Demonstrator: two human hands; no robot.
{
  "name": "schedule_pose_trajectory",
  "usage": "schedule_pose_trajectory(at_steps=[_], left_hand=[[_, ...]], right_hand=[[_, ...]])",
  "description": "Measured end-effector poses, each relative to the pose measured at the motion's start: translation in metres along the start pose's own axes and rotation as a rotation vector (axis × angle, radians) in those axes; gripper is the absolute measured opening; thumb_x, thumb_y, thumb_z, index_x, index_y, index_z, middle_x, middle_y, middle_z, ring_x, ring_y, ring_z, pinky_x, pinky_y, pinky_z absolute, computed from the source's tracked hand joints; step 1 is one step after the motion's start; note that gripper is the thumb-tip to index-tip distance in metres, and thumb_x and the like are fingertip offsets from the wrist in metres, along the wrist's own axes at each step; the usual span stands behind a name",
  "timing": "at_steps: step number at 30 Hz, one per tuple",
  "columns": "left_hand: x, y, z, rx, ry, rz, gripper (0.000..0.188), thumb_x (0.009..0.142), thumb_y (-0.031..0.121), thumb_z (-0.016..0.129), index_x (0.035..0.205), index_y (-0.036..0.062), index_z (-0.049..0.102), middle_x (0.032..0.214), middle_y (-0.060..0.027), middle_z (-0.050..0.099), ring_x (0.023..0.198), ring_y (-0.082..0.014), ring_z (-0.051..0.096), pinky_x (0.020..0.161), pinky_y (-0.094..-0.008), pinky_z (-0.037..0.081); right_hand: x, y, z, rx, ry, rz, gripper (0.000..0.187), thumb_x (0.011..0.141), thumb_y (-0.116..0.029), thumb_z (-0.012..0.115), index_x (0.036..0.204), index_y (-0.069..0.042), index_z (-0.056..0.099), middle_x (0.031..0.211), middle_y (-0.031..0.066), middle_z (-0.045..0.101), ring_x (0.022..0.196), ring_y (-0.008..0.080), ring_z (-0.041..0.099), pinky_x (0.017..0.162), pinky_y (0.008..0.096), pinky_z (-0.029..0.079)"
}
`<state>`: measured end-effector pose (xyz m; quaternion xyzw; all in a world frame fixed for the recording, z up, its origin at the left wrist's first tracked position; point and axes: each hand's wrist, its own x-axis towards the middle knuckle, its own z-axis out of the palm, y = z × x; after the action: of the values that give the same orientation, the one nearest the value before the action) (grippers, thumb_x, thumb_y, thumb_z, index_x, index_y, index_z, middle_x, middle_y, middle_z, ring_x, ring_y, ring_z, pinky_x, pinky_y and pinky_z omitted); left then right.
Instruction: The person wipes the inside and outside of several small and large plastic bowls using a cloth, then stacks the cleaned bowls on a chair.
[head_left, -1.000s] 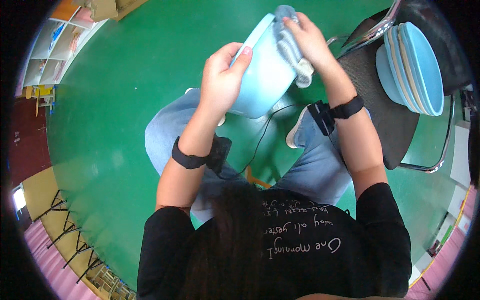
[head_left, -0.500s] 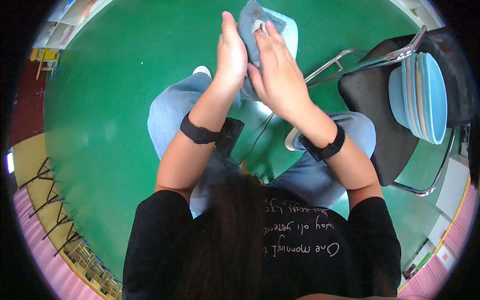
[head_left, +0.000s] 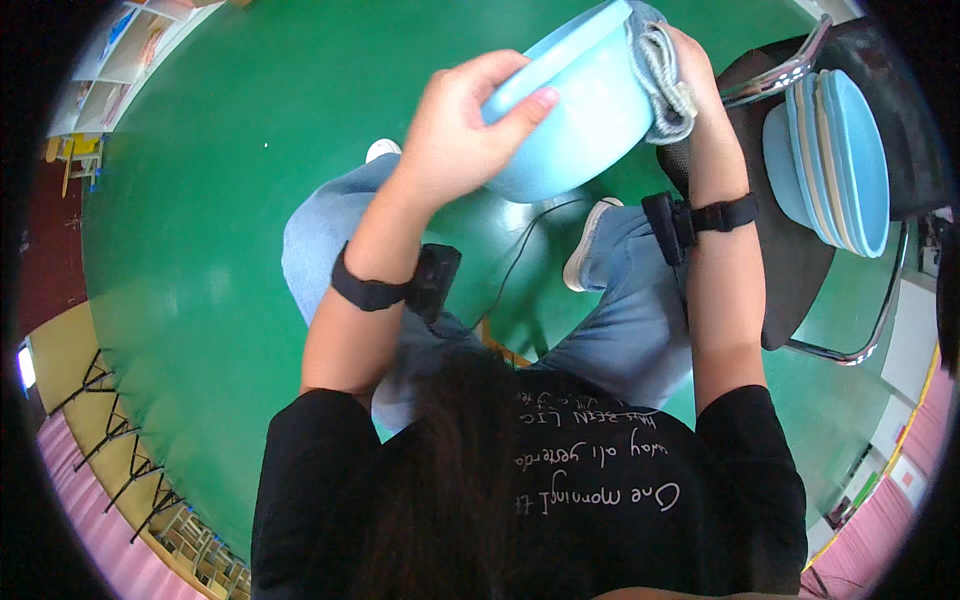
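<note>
A light blue plastic basin (head_left: 585, 125) is tilted on its side above the floor, between and beyond my knees. My left hand (head_left: 465, 130) grips its rim, with the thumb on the outer wall and the fingers over the edge. On the basin's right side lies a folded grey-blue cloth (head_left: 662, 90), which looks like a towel. My right hand (head_left: 697, 80) is closed around the far side of this cloth and presses it against the basin; most of its fingers are hidden behind the cloth.
To the right stands a black chair (head_left: 795, 290) with metal tube arms, bearing a stack of blue and beige basins (head_left: 790, 165). A thin black cable (head_left: 515, 260) hangs between my legs over the green floor (head_left: 200, 250). Shelves (head_left: 105, 100) stand far left.
Both hands were together on the cloth, in front of a basin. Now my left hand holds the basin by its rim, nearer to me, and my right hand has moved right with the cloth.
</note>
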<state>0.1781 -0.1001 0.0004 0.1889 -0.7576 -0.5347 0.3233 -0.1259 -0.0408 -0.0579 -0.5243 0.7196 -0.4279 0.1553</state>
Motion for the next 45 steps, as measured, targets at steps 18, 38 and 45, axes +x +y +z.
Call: schedule_pose_trajectory(at_steps=[18, 38, 45], left_hand=[[0.0, -0.015, -0.008, -0.691, 0.339, -0.15, 0.035, 0.095, 0.027, 0.058, 0.115, -0.0023, 0.057, 0.101, -0.0086, 0.066, 0.087, -0.0128, 0.062, 0.082, -0.0268, 0.048], [0.023, -0.036, -0.084, -0.769, 0.657, -0.414, 0.043, 0.098, 0.033, 0.051, 0.124, -0.0008, 0.053, 0.121, -0.0155, 0.06, 0.11, -0.0283, 0.058, 0.098, -0.0428, 0.044], [0.019, -0.022, -0.087, -0.718, 0.593, -0.424, 0.046, 0.098, 0.035, 0.048, 0.128, -0.0004, 0.049, 0.125, -0.0163, 0.057, 0.114, -0.0291, 0.056, 0.099, -0.0436, 0.043]], right_hand=[[-0.016, 0.003, 0.036, 0.871, 0.322, 0.482, 0.034, 0.1, -0.033, 0.041, 0.114, -0.005, 0.056, 0.101, 0.0083, 0.064, 0.085, 0.0197, 0.064, 0.074, 0.0331, 0.053], [-0.074, -0.119, 0.085, 0.269, 0.125, -0.349, 0.031, 0.086, -0.008, 0.058, 0.114, 0.002, 0.048, 0.097, 0.0202, 0.06, 0.09, 0.0322, 0.062, 0.081, 0.0354, 0.048], [-0.058, -0.085, 0.079, -0.004, 0.045, -0.132, 0.035, 0.088, -0.014, 0.054, 0.117, 0.004, 0.048, 0.099, 0.0259, 0.062, 0.093, 0.0371, 0.062, 0.083, 0.0402, 0.048]])
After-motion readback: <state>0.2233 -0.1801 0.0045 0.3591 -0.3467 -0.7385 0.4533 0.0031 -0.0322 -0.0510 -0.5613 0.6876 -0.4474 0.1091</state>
